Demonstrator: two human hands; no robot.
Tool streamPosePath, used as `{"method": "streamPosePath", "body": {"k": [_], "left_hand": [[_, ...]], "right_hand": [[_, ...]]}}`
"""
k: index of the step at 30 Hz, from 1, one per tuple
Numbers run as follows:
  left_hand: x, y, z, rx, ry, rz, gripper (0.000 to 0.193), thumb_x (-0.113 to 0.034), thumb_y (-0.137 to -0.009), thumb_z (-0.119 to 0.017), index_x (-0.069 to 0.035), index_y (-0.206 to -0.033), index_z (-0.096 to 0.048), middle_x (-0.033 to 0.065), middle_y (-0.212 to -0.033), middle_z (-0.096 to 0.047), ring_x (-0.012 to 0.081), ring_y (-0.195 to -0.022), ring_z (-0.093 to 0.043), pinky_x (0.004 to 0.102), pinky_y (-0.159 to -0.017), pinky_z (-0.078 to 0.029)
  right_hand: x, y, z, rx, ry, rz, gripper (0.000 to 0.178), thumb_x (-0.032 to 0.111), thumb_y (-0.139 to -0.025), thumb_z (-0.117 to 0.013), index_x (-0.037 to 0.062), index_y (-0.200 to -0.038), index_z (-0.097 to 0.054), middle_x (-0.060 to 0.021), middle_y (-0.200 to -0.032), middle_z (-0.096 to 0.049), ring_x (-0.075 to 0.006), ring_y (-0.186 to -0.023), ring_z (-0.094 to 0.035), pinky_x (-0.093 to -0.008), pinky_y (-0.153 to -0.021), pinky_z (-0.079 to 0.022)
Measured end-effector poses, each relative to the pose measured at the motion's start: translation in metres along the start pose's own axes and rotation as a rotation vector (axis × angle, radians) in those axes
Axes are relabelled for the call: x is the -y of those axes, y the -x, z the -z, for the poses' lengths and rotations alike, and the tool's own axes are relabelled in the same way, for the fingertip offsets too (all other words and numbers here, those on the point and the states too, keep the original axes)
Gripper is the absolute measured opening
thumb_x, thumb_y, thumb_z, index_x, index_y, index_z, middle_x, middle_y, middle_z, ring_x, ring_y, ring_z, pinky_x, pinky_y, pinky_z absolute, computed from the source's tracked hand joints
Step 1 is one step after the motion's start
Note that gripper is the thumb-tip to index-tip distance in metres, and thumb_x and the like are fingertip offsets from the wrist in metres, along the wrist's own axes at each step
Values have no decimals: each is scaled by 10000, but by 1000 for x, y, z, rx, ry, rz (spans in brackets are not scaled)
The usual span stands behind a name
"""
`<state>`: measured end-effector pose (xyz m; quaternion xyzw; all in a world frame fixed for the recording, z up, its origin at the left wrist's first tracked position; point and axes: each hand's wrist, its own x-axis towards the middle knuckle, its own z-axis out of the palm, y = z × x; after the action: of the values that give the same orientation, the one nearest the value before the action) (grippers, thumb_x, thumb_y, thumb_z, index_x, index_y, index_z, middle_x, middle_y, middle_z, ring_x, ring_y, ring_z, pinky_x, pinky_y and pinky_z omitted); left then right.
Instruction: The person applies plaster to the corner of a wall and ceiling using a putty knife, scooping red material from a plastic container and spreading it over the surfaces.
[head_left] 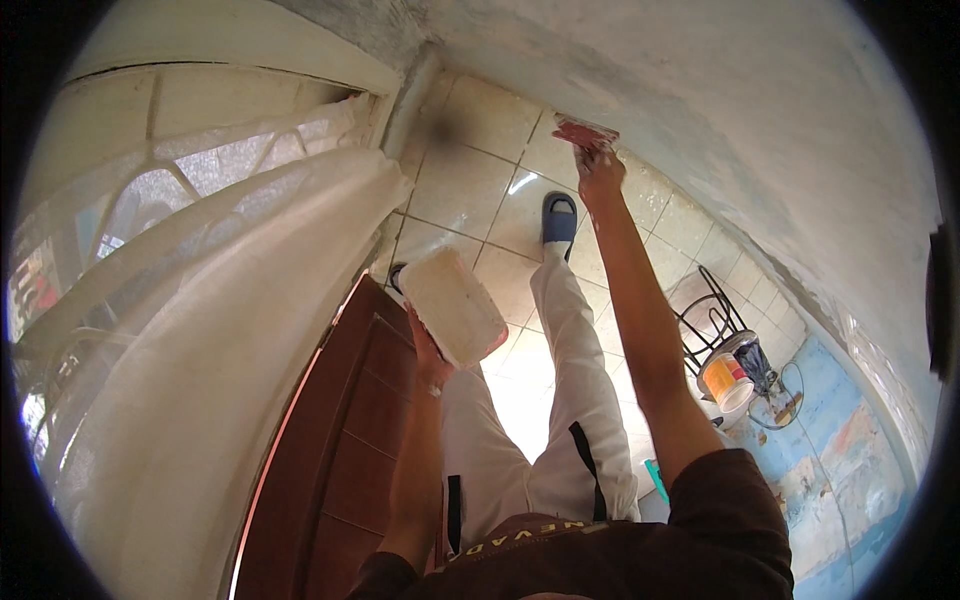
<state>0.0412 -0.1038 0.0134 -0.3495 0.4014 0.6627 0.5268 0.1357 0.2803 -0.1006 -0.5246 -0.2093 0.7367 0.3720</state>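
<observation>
Evidently the right hand (600,178) has its fingers wrapped round a red flat tool (585,131), held out low beside the pale wall (740,120); whether its edge touches the plaster, I cannot tell. Over the left side of the tiled floor (465,195), the left hand (428,352) grips a pale rectangular board (452,305) by its near left edge, though most of those fingers are hidden beneath. That one-sided hold looks like the weak point: a slack wrist could let the board tip, and anything loose on it might drop near the blue slipper (559,218). White smears on the right hand could make its grip slick, and a swing to the left might brush the sheer curtain (260,300)
</observation>
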Motion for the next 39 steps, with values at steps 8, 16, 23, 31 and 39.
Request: {"method": "streamPosePath", "body": {"k": [8,16,23,31,39], "left_hand": [[5,-4,16,-8,-34,-2,698,-693,-1004,-370,-221,-1518,-390,2,-1472,-479,244,-1348,-475,448,-1106,-427],[-2,5,0,19,-18,3,698,-690,-999,-388,-216,-1511,-396,9,-1476,-474,245,-1358,-464,449,-1119,-416],[-2,-4,-9,31,-68,-18,648,-648,-1023,-382,-218,-1508,-391,-3,-1464,-468,224,-1352,-460,424,-1119,-415],[3,-6,15,39,-25,-24,660,-657,-1019,-380,-220,-1514,-387,-5,-1468,-463,225,-1356,-457,432,-1116,-414],[7,-16,42,119,91,35,702,-691,-998,-392,-217,-1515,-402,0,-1472,-482,241,-1338,-484,456,-1104,-428]], "right_hand": [[-15,-80,-96,4,-68,-2,344,178,-1024,-534,-25,-1300,-519,-169,-1271,-608,-291,-1180,-616,-418,-1031,-528],[3,75,-88,344,-94,58,363,224,-1005,-595,-10,-1277,-545,-127,-1222,-643,-278,-1125,-654,-466,-1006,-538],[-21,36,26,44,15,-57,312,128,-942,-629,62,-1243,-584,-106,-1171,-677,-235,-994,-676,-424,-887,-561],[-7,-44,-2,200,1542,769,118,99,-933,-651,45,-1025,-702,-195,-996,-719,-386,-912,-696,-454,-798,-567],[81,-57,-29,138,2137,843,341,332,-1024,-502,71,-907,-688,-167,-929,-725,-373,-775,-717,-496,-723,-588]]}}
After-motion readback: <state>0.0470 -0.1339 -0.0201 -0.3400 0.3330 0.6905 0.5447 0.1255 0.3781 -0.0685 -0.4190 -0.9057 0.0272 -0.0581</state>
